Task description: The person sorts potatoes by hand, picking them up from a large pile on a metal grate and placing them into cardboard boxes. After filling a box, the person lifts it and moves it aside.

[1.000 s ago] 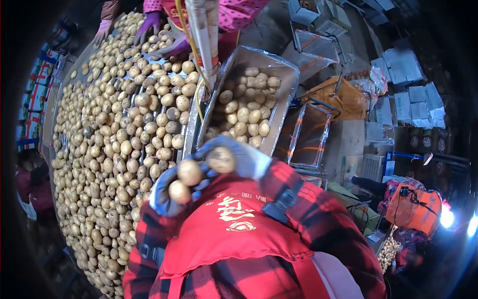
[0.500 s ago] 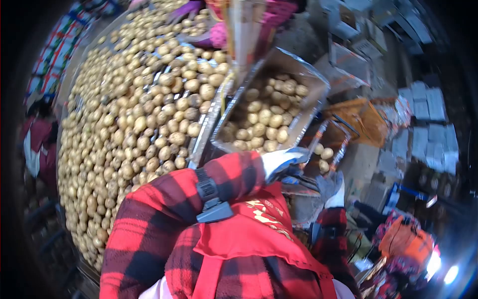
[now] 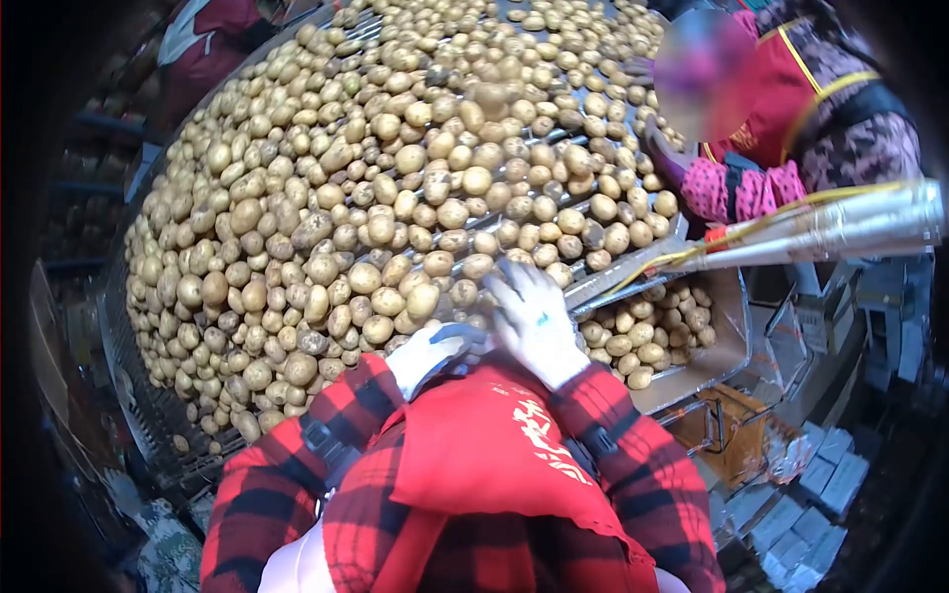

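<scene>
A broad heap of tan potatoes covers the slatted sorting table in front of me. At its near edge, close to my red apron, are both of my hands in white gloves with grey-blue fingers. My left hand is curled inward; what its fingers close on, if anything, is hidden. Beside it my right hand reaches over the nearest potatoes with its fingers apart, fingertips close to or touching them. To its right a lined cardboard box holds more potatoes.
A co-worker leans over the far right side, gloved hands at the potatoes. Another person stands at the far left. A wrapped post juts above the box. An orange crate and stacked white cartons stand lower right.
My view has swung left, toward the potato heap. Both hands have moved from beside the box and a small container to the table's near edge. My right hand's fingers are now spread.
</scene>
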`<action>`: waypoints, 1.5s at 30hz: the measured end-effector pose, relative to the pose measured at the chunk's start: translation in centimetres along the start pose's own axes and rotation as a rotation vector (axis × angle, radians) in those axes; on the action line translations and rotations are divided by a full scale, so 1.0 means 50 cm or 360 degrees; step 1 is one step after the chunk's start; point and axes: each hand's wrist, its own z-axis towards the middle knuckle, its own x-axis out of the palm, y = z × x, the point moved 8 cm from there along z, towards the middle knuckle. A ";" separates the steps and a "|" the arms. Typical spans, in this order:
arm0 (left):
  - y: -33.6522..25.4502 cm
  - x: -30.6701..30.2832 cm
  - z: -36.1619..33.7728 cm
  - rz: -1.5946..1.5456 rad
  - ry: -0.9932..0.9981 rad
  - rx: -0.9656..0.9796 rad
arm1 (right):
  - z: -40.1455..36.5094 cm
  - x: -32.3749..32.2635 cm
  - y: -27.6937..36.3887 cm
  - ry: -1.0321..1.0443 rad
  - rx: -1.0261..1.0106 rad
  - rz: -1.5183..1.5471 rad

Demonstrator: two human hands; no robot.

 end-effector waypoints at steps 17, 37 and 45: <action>-0.129 -0.065 -0.051 -0.0483 0.0088 0.0467 | 0.302 0.135 -0.168 0.0325 0.0275 -0.0297; -0.259 -0.158 0.030 0.0293 -0.0467 0.0923 | -0.163 -0.177 -0.237 -0.0163 0.1192 -0.0373; -0.344 -0.134 0.084 0.2166 -0.1062 0.1179 | -0.032 -0.003 -0.134 0.0042 0.0554 -0.0336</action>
